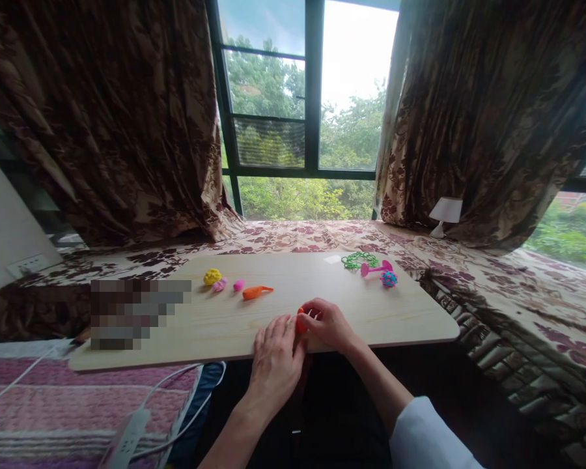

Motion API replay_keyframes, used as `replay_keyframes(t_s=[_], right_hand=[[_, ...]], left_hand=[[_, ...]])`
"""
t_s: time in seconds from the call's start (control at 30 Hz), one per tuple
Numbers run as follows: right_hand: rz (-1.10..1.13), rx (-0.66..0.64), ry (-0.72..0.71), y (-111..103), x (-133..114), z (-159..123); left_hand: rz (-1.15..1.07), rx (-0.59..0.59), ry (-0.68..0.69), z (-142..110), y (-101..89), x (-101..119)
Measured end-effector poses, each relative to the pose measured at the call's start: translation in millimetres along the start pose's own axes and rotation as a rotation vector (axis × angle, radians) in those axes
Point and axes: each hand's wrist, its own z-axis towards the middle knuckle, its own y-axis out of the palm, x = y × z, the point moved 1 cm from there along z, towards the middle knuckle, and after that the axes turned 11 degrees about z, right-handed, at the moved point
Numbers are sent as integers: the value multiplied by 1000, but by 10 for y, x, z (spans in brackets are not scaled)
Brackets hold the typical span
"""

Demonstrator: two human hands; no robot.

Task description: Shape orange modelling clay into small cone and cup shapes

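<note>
A small orange, rounded piece [301, 321] is between my hands at the near edge of the board; fingers cover much of it, so its kind is unclear. My right hand [328, 324] pinches it from the right with bent fingers. From the left, my left hand [277, 355] rests on the board, its fingertips and thumb against the piece. Farther left lies an orange balloon-like thing [255, 293] with a thin tail. Beyond it are a bright pink lump [239, 285], a pale pink lump [219, 284] and a yellow lump [211, 277], all soft-looking.
The pale wooden board [185, 326] carries green string [356, 261], a pink dumbbell-shaped toy [377, 268] and a blue-pink knobbly ball [389, 279] at far right. A blurred patch covers its left end. A power strip [129, 433] lies at lower left; a small lamp [446, 212] stands behind.
</note>
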Motion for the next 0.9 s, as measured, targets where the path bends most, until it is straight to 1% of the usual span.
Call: replay_keyframes(t_s=[0.17, 0.3, 0.5, 0.6, 0.77, 0.9], right_hand=[[-9, -2, 7, 3, -12, 3], [4, 38, 17, 11, 0, -7], [-16, 51, 87, 4, 30, -18], [-32, 30, 57, -5, 9, -13], [-76, -20, -45, -20, -47, -17], [-77, -5, -70, -14, -53, -25]], left_hand=[[15, -2, 8, -6, 6, -45], [21, 27, -29, -46, 23, -84], [20, 18, -17, -40, 7, -14], [20, 6, -12, -15, 0, 9], [34, -12, 0, 7, -16, -7], [35, -9, 0, 2, -26, -33]])
